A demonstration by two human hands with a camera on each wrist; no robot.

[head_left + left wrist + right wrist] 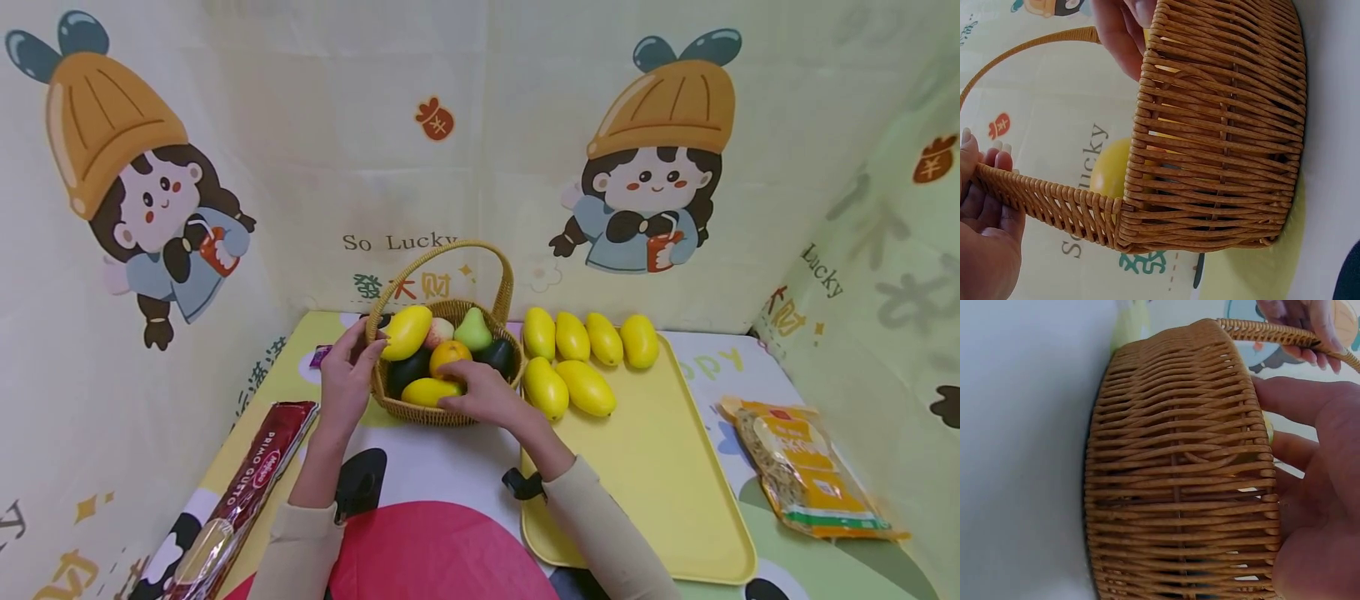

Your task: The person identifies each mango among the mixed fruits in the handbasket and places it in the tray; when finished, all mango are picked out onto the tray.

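Note:
A wicker basket (424, 414) with a tall handle holds several fruits: a yellow mango (407, 332) at its left, a peach (438, 332), a green pear (473, 331), an orange (450, 358), dark avocados (497, 357) and a mango (430, 392) at the front. My left hand (347, 379) has its fingers curled round the left side of the basket's handle (1041, 203). Over the front right rim, my right hand (487, 395) reaches in, fingertips at the orange and front mango; in the right wrist view the basket wall (1179, 475) hides what those fingertips touch.
On the right, a yellow tray (637, 492) carries several mangoes (587, 388) at its back left. Beyond its right edge lies an orange food packet (810, 467). A long red packet (247, 492) lies at the left, and a small purple packet (320, 356) sits behind my left hand.

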